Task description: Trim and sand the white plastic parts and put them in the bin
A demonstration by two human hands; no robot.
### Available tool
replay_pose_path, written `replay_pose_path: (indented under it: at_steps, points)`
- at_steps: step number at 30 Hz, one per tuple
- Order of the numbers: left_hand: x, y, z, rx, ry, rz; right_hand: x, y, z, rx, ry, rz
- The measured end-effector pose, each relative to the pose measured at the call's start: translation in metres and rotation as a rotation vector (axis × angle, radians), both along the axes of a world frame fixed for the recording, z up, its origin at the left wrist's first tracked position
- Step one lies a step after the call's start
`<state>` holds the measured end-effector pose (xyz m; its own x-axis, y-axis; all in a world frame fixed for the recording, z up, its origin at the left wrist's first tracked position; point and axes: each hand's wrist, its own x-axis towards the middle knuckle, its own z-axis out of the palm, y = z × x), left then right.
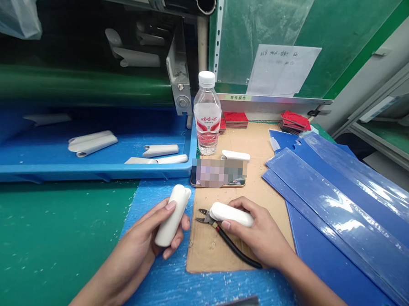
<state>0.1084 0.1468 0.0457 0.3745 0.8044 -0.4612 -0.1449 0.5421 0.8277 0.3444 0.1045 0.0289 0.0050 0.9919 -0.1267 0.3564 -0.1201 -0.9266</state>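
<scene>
My left hand (pixel 159 230) is closed around a white plastic casing (pixel 171 219), held tilted above the blue work surface. A second white plastic casing (pixel 232 214) sits in my right hand (pixel 260 231), gripped between thumb and fingers over the cardboard. Just under that casing lies a pair of cutting pliers (pixel 232 246), jaws apart and pointing left; one black handle shows, and the rest is hidden by my right hand and the casing. Another white casing (pixel 237 155) rests on the cardboard behind a phone (pixel 219 175).
A clear water bottle (pixel 207 121) stands behind the phone. Several white pieces lie in the blue tray (pixel 87 170) below a conveyor belt (pixel 78 84). Blue plastic sheets (pixel 325 209) cover the right side. Stacked red pieces (pixel 236 119) sit at the back of the cardboard (pixel 202 258).
</scene>
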Motion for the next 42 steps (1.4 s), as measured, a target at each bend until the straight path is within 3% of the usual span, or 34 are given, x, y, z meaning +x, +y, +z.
replay_pose_path:
  at_steps: [42]
  points:
    - [0.001,-0.0006,-0.0008,0.005,0.029,0.012,-0.0005,0.0001,-0.0006,0.029,0.001,0.0]
